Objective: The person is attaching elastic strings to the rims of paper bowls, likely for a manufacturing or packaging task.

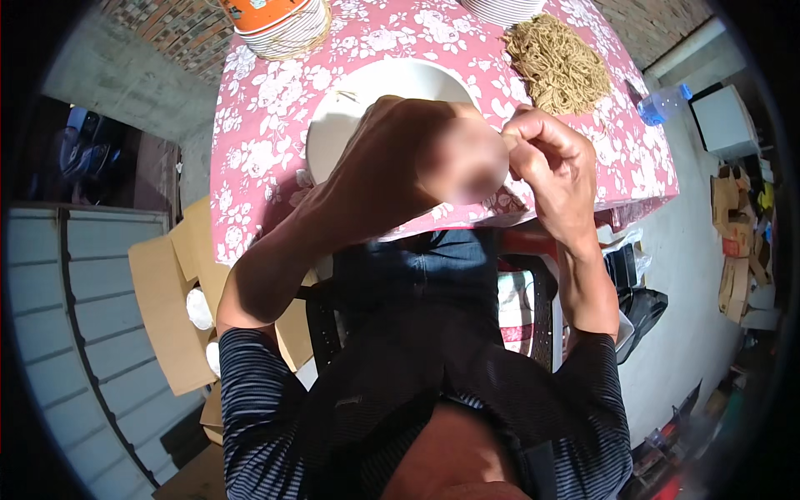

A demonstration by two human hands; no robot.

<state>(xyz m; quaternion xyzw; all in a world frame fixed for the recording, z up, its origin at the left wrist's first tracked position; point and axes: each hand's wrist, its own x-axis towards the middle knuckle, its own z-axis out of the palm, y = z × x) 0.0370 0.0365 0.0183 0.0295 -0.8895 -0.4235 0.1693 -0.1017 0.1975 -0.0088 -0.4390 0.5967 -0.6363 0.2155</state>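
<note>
My left hand [392,154] is raised over the near side of a large white bowl [329,125]. Its fingers are lost in a blurred patch, so whether it holds anything is hidden. Close beside that patch, my right hand [554,167] is closed, thumb and forefinger pinched together. What sits in the pinch, if anything, is too small to make out. A few thin tan strands [347,94] lie in the bowl. Beyond my right hand lies a heap of tan, twine-like cord [560,65].
A pink floral cloth [267,142] covers the table. At the far left stands a stack of orange and white tubs [279,25]; another white stack [504,8] is at the back. A clear plastic bottle [662,107] is off the right side. Open cardboard boxes [167,308] stand left.
</note>
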